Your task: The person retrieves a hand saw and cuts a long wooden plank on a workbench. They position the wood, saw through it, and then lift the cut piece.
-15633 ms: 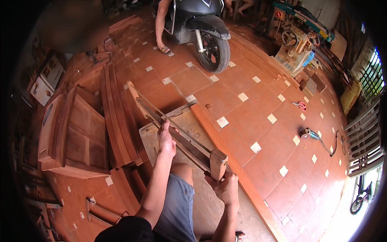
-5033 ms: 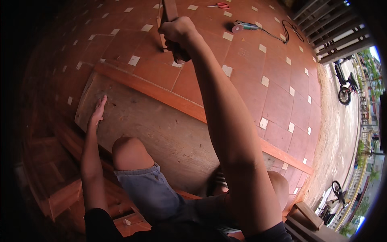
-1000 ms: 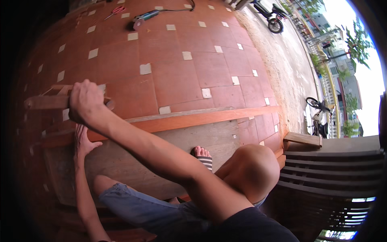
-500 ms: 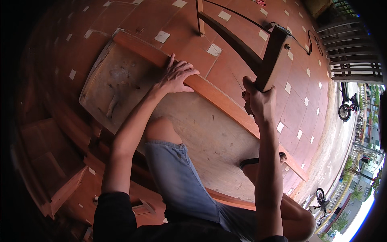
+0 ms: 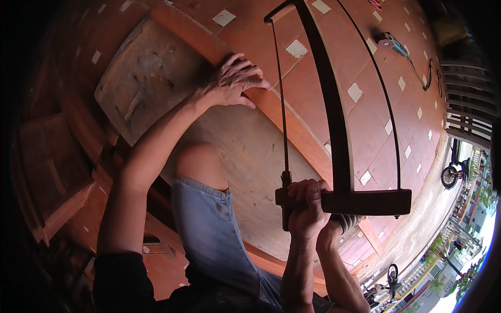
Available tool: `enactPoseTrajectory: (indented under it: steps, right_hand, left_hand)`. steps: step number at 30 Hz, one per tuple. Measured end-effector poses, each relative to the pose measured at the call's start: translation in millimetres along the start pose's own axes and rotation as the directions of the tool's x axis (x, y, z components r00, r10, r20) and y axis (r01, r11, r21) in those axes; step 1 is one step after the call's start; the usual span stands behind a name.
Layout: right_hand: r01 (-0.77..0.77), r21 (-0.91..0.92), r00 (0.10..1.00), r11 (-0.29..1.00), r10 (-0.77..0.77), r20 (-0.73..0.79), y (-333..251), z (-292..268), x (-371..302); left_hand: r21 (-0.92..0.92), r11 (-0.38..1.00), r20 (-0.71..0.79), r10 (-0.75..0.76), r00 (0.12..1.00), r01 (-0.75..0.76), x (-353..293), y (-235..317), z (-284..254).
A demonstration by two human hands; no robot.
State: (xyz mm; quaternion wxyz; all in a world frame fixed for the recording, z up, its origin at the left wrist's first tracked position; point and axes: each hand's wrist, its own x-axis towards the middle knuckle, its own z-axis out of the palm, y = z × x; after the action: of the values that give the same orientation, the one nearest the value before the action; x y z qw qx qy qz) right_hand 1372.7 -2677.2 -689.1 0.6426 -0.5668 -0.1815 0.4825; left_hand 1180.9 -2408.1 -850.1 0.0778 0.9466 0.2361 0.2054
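Observation:
My right hand point(image 5: 307, 206) is closed round the near end of a wooden frame saw point(image 5: 334, 109), gripping the crosspiece beside the blade. The thin toothed blade point(image 5: 282, 104) runs away from the hand, beside the long dark middle beam. A long reddish wooden plank point(image 5: 297, 133) lies slantwise over a worn board point(image 5: 250, 151). My left hand point(image 5: 235, 83) lies across the plank, fingers bent over its far side and thumb at the near side. The blade passes above the plank, to the right of my left hand; whether it touches the wood I cannot tell.
An angle grinder point(image 5: 391, 44) with a cord lies on the red tiled floor at the far right. A slatted gate point(image 5: 469, 94) and a parked motorbike point(image 5: 452, 169) are beyond. Wooden furniture point(image 5: 57, 167) stands at the left. My bent knee point(image 5: 201, 164) is over the board.
The saw has come nearer and turned, so its blade, beam and tension line now show side by side. My right hand moved down and slightly left; my left hand stays on the plank.

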Motion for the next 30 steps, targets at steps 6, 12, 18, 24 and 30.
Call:
enactPoseTrajectory:
  steps: [6, 12, 18, 24, 30]
  right_hand:
    - [0.036, 0.002, 0.998, 0.999, -0.036, 0.057, 9.7, -13.2, -27.1]
    - [0.006, 0.005, 0.999, 1.000, -0.006, 0.049, 11.6, -18.3, -31.9]
    - [-0.008, 0.018, 0.995, 1.000, 0.006, 0.095, 10.7, -20.2, -35.9]
    - [0.010, -0.003, 0.993, 1.000, -0.010, 0.120, 10.4, -18.4, -37.0]
    - [0.008, -0.013, 0.991, 1.000, -0.006, 0.136, 9.1, -19.2, -38.1]
  left_hand:
    - [0.002, 1.000, 0.036, -0.028, 0.999, 0.028, 4.2, 5.1, 3.1]
    - [0.029, 0.998, 0.071, -0.055, 0.996, 0.053, 5.2, 6.9, -0.9]
    - [0.024, 0.996, 0.091, -0.087, 0.992, 0.085, 1.9, 7.1, -1.7]
    - [0.041, 0.996, 0.096, -0.086, 0.992, 0.083, 2.5, 7.0, 2.4]
    - [0.086, 0.994, 0.082, -0.071, 0.994, 0.064, 1.8, 6.1, 3.7]
